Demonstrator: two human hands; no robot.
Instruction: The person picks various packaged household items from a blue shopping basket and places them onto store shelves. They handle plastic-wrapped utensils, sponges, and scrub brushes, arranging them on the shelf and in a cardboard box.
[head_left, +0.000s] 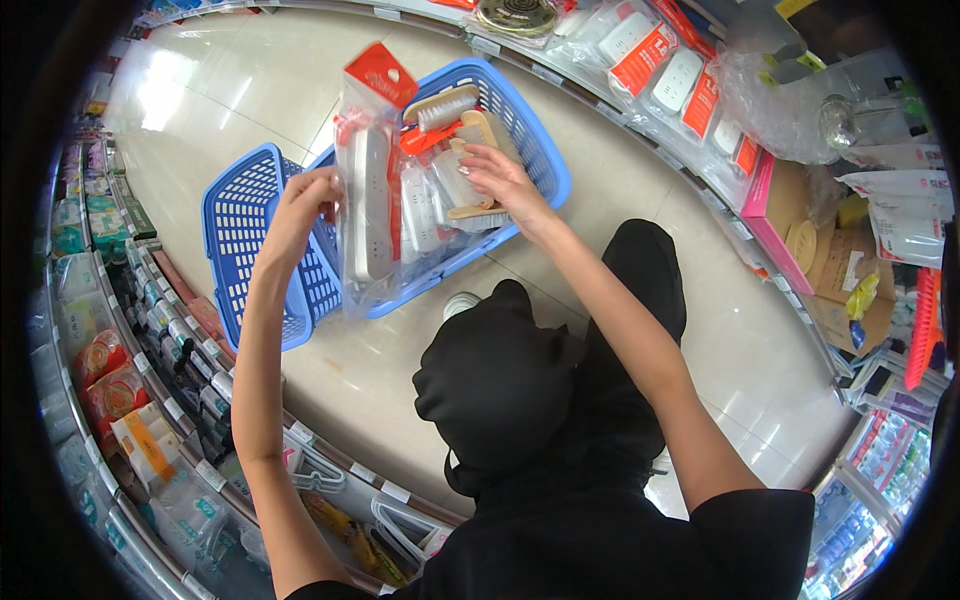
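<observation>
My left hand (309, 196) grips the edge of a clear plastic package that holds a white power strip (370, 217), with a red header card at its top. It hangs over a blue plastic basket (553, 161) on the floor. Inside the basket lie another white power strip (421, 210) in clear wrap and wooden scrub brushes (446, 107) with pale bristles. My right hand (501, 180) is over these goods with its fingers spread, near a wooden-backed brush (480, 129). Whether its fingertips touch anything I cannot tell.
A second blue basket (244, 217) stands at the left, beside the first. Shelves with packaged power strips (676, 79) and an open cardboard box (847, 289) run along the right. Packed tissue (146, 439) and white hangers (401, 517) fill shelves at lower left. Glossy tile floor (247, 71) lies between.
</observation>
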